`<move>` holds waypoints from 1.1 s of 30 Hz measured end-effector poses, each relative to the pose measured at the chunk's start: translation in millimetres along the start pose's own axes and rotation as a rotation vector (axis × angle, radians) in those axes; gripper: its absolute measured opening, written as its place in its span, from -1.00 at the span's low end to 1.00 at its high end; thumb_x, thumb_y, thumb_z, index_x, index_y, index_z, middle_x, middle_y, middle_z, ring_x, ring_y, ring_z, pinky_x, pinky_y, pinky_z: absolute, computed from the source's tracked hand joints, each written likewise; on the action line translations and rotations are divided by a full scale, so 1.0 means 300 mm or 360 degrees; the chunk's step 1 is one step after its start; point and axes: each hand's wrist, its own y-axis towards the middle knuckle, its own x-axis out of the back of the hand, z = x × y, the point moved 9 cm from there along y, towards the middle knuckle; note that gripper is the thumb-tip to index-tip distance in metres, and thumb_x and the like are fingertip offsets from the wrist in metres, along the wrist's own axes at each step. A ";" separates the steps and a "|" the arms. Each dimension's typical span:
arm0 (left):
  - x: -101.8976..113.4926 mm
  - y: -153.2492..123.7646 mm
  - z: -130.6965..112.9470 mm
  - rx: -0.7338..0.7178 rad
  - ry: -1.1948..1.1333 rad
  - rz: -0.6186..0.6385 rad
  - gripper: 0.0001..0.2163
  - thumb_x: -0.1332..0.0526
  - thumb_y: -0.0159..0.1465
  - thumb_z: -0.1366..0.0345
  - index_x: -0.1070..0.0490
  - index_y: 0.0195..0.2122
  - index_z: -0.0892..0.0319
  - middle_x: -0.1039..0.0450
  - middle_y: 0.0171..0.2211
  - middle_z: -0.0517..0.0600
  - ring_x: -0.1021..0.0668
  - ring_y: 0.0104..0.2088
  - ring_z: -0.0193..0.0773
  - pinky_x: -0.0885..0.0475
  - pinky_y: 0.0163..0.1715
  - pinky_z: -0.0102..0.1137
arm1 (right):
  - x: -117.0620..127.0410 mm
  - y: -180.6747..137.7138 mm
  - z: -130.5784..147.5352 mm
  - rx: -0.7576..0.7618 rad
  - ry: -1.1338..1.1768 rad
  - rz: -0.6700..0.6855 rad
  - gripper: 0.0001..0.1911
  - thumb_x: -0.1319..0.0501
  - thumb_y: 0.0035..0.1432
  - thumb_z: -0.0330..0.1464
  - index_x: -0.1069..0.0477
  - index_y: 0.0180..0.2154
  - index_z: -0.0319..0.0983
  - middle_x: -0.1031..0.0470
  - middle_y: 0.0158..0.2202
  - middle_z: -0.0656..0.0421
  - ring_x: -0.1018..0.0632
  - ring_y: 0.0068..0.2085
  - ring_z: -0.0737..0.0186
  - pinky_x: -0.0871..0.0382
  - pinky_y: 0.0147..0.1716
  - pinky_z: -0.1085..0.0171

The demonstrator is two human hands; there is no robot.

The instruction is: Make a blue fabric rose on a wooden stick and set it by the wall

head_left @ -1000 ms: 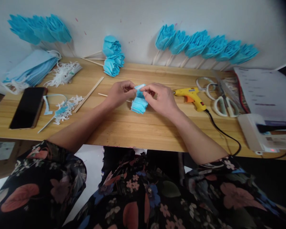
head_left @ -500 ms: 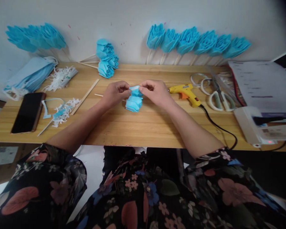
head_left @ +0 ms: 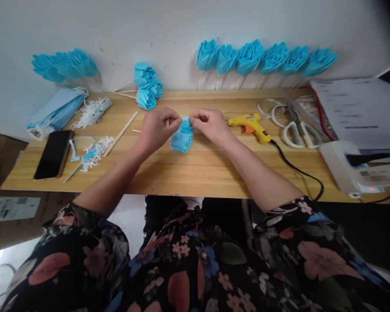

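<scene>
A small blue fabric petal piece (head_left: 186, 124) is stretched between my fingertips above the middle of the table. My left hand (head_left: 159, 129) pinches thumb and forefinger at its left upper edge. At the opposite edge, my right hand (head_left: 211, 125) is closed on it between thumb and finger. Just below and touching it lies a blue fabric flower (head_left: 181, 142) on its side. The flower's thin wooden stick (head_left: 136, 130) pokes out to the left, mostly hidden behind my left hand.
A yellow glue gun (head_left: 250, 125) and white-handled scissors (head_left: 299, 130) lie to the right, near a power strip (head_left: 341, 167). Blue flowers (head_left: 248, 56) lean on the wall. Leftward are a phone (head_left: 53, 154), folded masks (head_left: 56, 112), wooden sticks (head_left: 121, 133) and white scraps (head_left: 95, 154).
The view has shifted slightly. My left hand has risen a little and come closer to my right fingertips, and the petal piece looks narrower between them. My right hand keeps its pinch.
</scene>
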 end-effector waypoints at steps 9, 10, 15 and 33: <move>-0.041 0.007 -0.027 0.0056 0.0397 -0.0061 -0.90 -0.27 0.26 0.28 -0.55 -0.36 0.14 -0.43 -0.49 -0.04 -0.45 -0.39 -0.24 -0.28 -0.35 -0.34 | -0.006 -0.016 0.047 0.0112 -0.0126 0.0008 -0.87 -0.27 0.17 -0.36 -0.60 -0.35 -0.23 -0.62 -0.39 0.19 -0.50 -0.37 0.28 -0.30 -0.34 0.28; -0.042 0.007 -0.026 0.0063 0.0405 -0.0052 -0.90 -0.27 0.26 0.27 -0.55 -0.36 0.14 -0.43 -0.49 -0.04 -0.44 -0.40 -0.24 -0.27 -0.35 -0.33 | -0.007 -0.017 0.047 0.0112 -0.0138 0.0007 -0.87 -0.27 0.17 -0.37 -0.61 -0.35 -0.23 -0.62 -0.39 0.19 -0.51 -0.37 0.28 -0.30 -0.34 0.27; -0.050 0.009 -0.021 0.0132 0.0442 -0.0026 -0.89 -0.26 0.25 0.28 -0.57 -0.34 0.16 -0.44 -0.48 -0.03 -0.44 -0.41 -0.25 -0.23 -0.37 -0.32 | -0.005 -0.021 0.051 0.0101 -0.0196 -0.0001 -0.86 -0.27 0.18 -0.38 -0.63 -0.32 -0.24 -0.66 -0.35 0.16 -0.55 -0.34 0.26 -0.32 -0.32 0.27; -0.071 0.011 -0.020 0.0119 0.0475 0.0041 -0.88 -0.21 0.24 0.29 -0.56 -0.31 0.13 -0.51 -0.43 -0.01 -0.48 -0.36 -0.21 -0.29 -0.32 -0.33 | -0.006 -0.031 0.060 0.0107 -0.0357 -0.0018 -0.84 -0.26 0.19 -0.40 -0.65 -0.30 -0.23 -0.68 -0.32 0.15 -0.59 -0.29 0.22 -0.36 -0.29 0.26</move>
